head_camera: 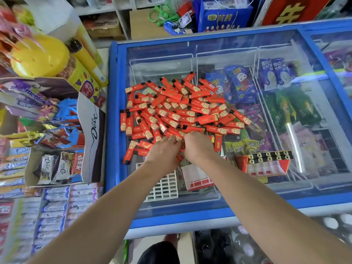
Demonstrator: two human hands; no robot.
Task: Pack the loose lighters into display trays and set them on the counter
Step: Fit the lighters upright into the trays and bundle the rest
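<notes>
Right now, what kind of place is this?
Most likely a small shop. A glass-topped freezer holds packaged ice creams, boxes of chocolate bars and sweets crowd the counter beside it, and red lighters lie heaped on the freezer lid.

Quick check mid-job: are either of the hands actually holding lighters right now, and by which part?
Both the left hand and right hand reach into the near edge of the lighter pile, fingers curled among lighters. Whether any is gripped, or where, cannot be told.

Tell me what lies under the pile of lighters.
The pile of lighters rests on the freezer's glass lid; wrapped ice creams show beside it. Directly beneath is hidden.
</notes>
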